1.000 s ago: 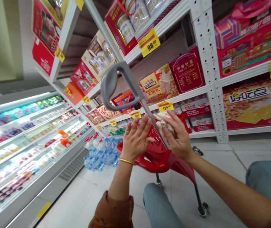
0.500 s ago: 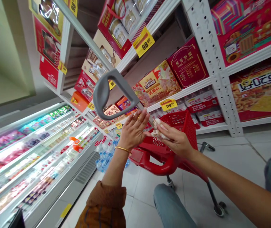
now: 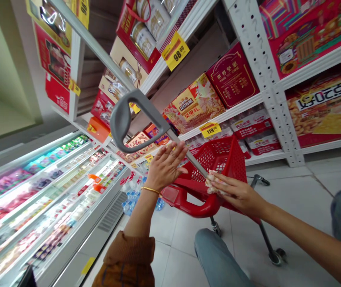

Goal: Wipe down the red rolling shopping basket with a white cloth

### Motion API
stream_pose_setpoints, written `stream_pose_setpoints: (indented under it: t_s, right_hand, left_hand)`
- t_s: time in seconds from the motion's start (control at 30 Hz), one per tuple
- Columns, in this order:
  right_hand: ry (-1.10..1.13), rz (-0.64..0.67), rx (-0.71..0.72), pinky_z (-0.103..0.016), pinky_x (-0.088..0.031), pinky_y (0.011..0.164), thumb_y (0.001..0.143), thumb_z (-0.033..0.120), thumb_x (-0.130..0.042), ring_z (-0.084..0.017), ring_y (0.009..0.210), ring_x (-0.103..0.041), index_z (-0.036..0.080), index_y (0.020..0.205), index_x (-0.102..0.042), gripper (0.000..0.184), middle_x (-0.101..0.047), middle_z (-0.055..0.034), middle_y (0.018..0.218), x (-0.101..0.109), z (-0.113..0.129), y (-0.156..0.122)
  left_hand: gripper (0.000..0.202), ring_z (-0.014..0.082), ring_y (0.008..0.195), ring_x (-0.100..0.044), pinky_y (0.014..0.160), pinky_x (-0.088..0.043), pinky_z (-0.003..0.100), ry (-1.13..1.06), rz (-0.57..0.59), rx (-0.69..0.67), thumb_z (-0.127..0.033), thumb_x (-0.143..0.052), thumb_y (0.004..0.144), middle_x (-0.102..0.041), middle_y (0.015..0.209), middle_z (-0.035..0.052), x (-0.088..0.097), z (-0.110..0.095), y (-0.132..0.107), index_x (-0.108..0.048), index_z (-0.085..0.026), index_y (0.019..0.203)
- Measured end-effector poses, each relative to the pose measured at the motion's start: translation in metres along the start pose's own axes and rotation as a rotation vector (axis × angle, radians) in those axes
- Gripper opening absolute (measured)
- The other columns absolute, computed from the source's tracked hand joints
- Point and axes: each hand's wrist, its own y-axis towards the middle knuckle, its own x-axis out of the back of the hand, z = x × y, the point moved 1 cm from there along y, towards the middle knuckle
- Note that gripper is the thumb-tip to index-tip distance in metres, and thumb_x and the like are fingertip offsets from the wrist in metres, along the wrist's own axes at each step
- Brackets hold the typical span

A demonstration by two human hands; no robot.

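cloth [image 3: 213,185] in right grip [image 3: 242,195] against metal pole [image 3: 196,162], left grip [image 3: 165,165] unclenched and flat beside it

The cart [image 3: 194,207] is smooth, glossy red plastic. Above it, a matt grey plastic handle [image 3: 120,119] meets a smooth metal pole [image 3: 194,161], and in front of it the crumpled cloth [image 3: 214,185] looks rough. Behind the cart, the shelf [image 3: 258,50] looks like white-painted metal; beneath, the floor [image 3: 185,265] is smooth tile with a faint sheen.
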Motion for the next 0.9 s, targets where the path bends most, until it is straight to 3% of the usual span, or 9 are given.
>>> stream_pose_setpoints:
  t_s: [0.13, 0.2, 0.3, 0.6, 0.7, 0.8, 0.9]
  right_hand:
    - [-0.039, -0.197, -0.038, -0.038, -0.044, 0.110, 0.090, 0.017, -0.058, -0.023, 0.131, -0.050, 0.030, 0.136, -0.053, 0.048, -0.045, -0.0031, 0.147, -0.002, 0.009, 0.028]
    - [-0.050, -0.197, -0.032, -0.038, -0.042, 0.111, 0.091, 0.019, -0.057, -0.023, 0.134, -0.045, 0.030, 0.140, -0.048, 0.050, -0.038, -0.0034, 0.151, -0.009, 0.013, 0.047]
    - [-0.047, -0.193, 0.045, -0.038, -0.042, 0.112, 0.093, 0.019, -0.054, -0.023, 0.136, -0.042, 0.028, 0.142, -0.046, 0.050, -0.042, -0.0040, 0.149, -0.020, 0.013, 0.061]
    - [-0.072, -0.067, 0.012, -0.038, -0.046, 0.109, 0.093, 0.016, -0.052, -0.022, 0.128, -0.053, 0.029, 0.138, -0.051, 0.046, -0.055, -0.0043, 0.139, -0.018, -0.003, 0.002]
    - [-0.059, -0.049, -0.022, -0.037, -0.048, 0.107, 0.092, 0.019, -0.056, -0.021, 0.124, -0.058, 0.030, 0.137, -0.053, 0.046, -0.059, -0.0042, 0.135, -0.011, -0.005, -0.001]
    - [0.016, -0.107, -0.128, -0.037, -0.049, 0.106, 0.091, 0.026, -0.059, -0.021, 0.122, -0.059, 0.031, 0.135, -0.054, 0.045, -0.062, -0.0044, 0.132, -0.006, -0.003, 0.024]
    - [0.185, -0.182, -0.248, -0.040, -0.049, 0.103, 0.091, 0.035, -0.058, -0.023, 0.120, -0.059, 0.027, 0.134, -0.053, 0.044, -0.058, -0.0071, 0.135, -0.004, 0.002, 0.069]
  left_hand:
    - [0.066, 0.0167, 0.141, -0.037, 0.121, -0.012, 0.029, -0.011, -0.003, -0.061, -0.060, -0.026, 0.097, -0.053, 0.143, 0.0045, -0.009, -0.012, -0.008, -0.023, -0.024, 0.152]
    - [0.067, 0.0176, 0.140, -0.038, 0.121, -0.012, 0.031, 0.000, 0.003, -0.069, -0.059, -0.024, 0.097, -0.054, 0.142, 0.0061, -0.013, -0.016, -0.011, -0.025, -0.022, 0.152]
    - [0.066, 0.0186, 0.141, -0.038, 0.121, -0.013, 0.031, 0.037, 0.038, -0.072, -0.060, -0.022, 0.097, -0.053, 0.143, 0.0065, -0.016, -0.017, -0.013, -0.032, -0.022, 0.150]
    - [0.074, 0.0198, 0.142, -0.036, 0.120, -0.014, 0.032, 0.074, 0.110, -0.053, -0.068, -0.017, 0.093, -0.052, 0.144, 0.0063, -0.021, -0.017, -0.013, -0.038, -0.022, 0.147]
    - [0.076, 0.0179, 0.142, -0.035, 0.121, -0.009, 0.031, 0.079, 0.125, -0.058, -0.069, -0.014, 0.092, -0.053, 0.143, 0.0051, -0.016, -0.017, -0.009, -0.037, -0.022, 0.147]
    - [0.073, 0.0152, 0.143, -0.033, 0.122, -0.001, 0.029, 0.080, 0.064, -0.101, -0.065, -0.014, 0.094, -0.054, 0.142, 0.0044, -0.005, -0.015, -0.003, -0.032, -0.020, 0.149]
    - [0.073, 0.0145, 0.144, -0.030, 0.122, 0.002, 0.029, 0.085, 0.005, -0.090, -0.064, -0.015, 0.095, -0.053, 0.143, 0.0051, 0.007, -0.009, 0.002, -0.028, -0.018, 0.151]
